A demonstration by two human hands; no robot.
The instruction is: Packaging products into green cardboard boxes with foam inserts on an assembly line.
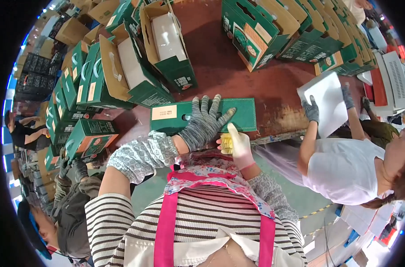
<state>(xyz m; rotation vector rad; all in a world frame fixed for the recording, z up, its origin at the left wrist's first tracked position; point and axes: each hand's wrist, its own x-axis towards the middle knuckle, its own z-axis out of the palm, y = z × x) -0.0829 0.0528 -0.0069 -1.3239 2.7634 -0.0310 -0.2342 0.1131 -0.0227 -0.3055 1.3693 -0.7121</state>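
A closed green carton point(244, 113) lies before me along the table's near edge, with a pale printed label and a slot in its top. My left hand point(202, 125), in a grey knit glove, rests flat on that top with its fingers spread, partly covering the slot. Just off the carton's near edge is my right hand point(239, 147), in a white glove with yellow on the fingers. Its fingers are curled in and its thumb points up towards the carton; nothing shows inside the grip.
Two open cartons point(177, 71) with white inserts stand beyond on the red table point(206, 50). Closed, handled cartons point(92, 80) are stacked at left; a row of open cartons point(256, 33) stands at right. A co-worker at right holds a white block point(326, 103); another at left handles a carton point(94, 137).
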